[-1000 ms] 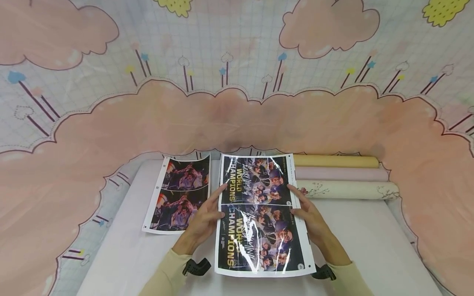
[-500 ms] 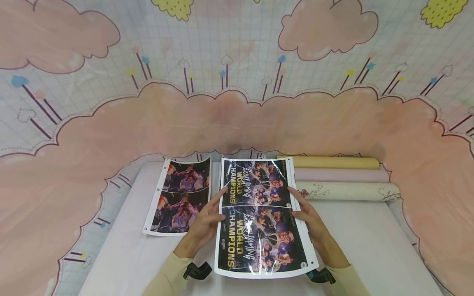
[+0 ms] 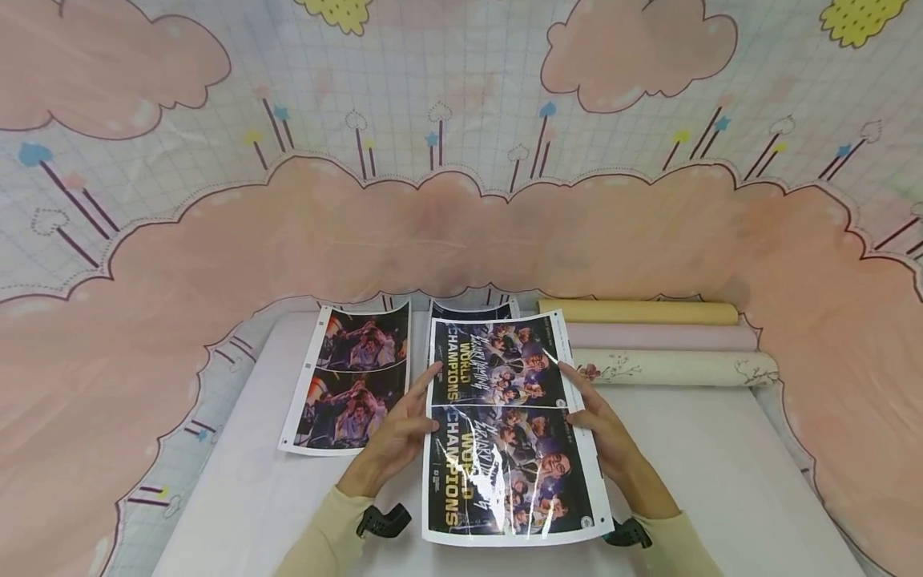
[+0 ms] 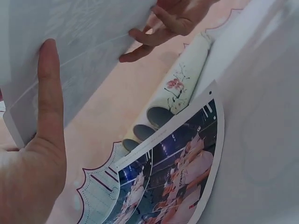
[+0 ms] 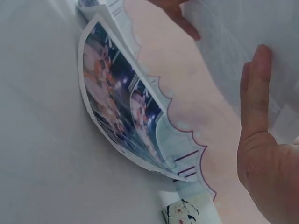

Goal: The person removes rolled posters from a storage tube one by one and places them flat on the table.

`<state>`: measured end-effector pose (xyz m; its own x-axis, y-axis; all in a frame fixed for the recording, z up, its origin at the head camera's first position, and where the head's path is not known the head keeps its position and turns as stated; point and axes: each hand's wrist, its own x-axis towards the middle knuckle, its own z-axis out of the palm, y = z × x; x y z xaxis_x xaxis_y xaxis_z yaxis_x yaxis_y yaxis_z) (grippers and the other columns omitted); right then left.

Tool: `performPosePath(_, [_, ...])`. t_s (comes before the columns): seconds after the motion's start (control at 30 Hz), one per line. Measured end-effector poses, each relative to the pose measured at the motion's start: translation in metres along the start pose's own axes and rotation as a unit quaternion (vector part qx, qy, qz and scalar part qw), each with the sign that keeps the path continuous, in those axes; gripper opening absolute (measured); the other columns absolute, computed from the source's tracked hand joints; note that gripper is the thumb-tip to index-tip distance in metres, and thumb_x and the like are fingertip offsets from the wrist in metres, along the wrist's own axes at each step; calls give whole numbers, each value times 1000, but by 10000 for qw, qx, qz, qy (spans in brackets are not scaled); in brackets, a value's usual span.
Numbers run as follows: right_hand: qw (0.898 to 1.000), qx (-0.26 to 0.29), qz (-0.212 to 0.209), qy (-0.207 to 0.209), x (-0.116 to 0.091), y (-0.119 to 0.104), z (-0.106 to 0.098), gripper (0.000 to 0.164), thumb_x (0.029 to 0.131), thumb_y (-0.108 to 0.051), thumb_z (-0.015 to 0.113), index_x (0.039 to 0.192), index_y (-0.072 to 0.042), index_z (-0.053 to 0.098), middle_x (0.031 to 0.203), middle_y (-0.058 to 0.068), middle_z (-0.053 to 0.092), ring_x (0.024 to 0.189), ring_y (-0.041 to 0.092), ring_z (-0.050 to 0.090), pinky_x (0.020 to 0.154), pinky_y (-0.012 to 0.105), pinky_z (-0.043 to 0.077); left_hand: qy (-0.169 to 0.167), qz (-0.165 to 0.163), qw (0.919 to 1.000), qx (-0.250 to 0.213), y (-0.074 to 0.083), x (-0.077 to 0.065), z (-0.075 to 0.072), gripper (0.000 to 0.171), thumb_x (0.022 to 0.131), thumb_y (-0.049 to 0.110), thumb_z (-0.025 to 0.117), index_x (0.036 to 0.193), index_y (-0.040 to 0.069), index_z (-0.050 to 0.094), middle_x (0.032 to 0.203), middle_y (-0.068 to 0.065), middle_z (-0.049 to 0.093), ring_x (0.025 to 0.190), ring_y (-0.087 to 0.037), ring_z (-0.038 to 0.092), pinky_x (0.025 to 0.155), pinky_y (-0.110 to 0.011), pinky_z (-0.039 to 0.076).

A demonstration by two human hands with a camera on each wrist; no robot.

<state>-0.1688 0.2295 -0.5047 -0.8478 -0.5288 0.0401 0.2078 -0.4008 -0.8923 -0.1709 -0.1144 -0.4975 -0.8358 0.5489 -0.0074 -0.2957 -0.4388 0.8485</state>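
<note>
A glossy printed poster sheet (image 3: 515,473) with "WORLD CHAMPIONS" lettering, its picture printed twice, is held up in front of the person. The left hand (image 3: 397,437) pinches its left edge and the right hand (image 3: 613,437) its right edge, thumbs on the printed face. From the left wrist view, the sheet's pale back (image 4: 84,51) shows with fingers spread against it. Behind it lies another printed sheet (image 4: 180,170), mostly hidden in the head view. A third sheet (image 3: 353,385), with two purple-toned pictures, lies left of the left hand.
Three rolls lie along the table's back right: yellow (image 3: 642,311), pale pink (image 3: 663,336) and cream with a floral print (image 3: 678,369). The white table (image 3: 721,465) meets a cloud-patterned cloth (image 3: 461,232) behind. Black wrist cameras sit near both sleeves.
The held poster's far edge has dropped towards the person, uncovering the top of the sheet behind and more of the yellow roll. Both hands keep their hold in nearly the same place.
</note>
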Motion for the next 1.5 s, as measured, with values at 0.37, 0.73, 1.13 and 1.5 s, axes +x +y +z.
performPosePath(0.37, [9927,799,-355,-833,2,-1,-3,79,96,9,31,159,-26,0,155,-2,38,128,19,55,98,35,53,-172,-69,9984,-530,-4,2,-2,97,82,-18,37,159,31,4,167,-9,4,135,-16,48,107,-35,45])
performPosePath(0.73, [9996,232,-69,-146,1,-2,-3,69,103,-3,32,157,-37,7,145,-1,44,121,19,60,92,41,55,241,8,9997,-57,-5,4,-1,98,82,-16,43,158,32,4,167,3,3,150,-20,22,118,-31,29])
performPosePath(1.13, [9977,-361,-34,574,1,-1,-2,62,105,-13,35,158,-33,10,149,-11,37,120,10,58,92,35,55,754,282,9958,427,-5,6,0,104,79,-17,47,158,34,2,167,6,0,151,-29,19,107,-26,43])
performPosePath(1.5, [9932,-446,-65,1077,-2,3,2,54,107,-46,16,158,-29,10,152,-7,33,129,5,51,102,36,48,1600,732,9827,579,2,3,0,103,79,-20,43,157,36,7,166,3,14,131,-10,50,100,-23,48])
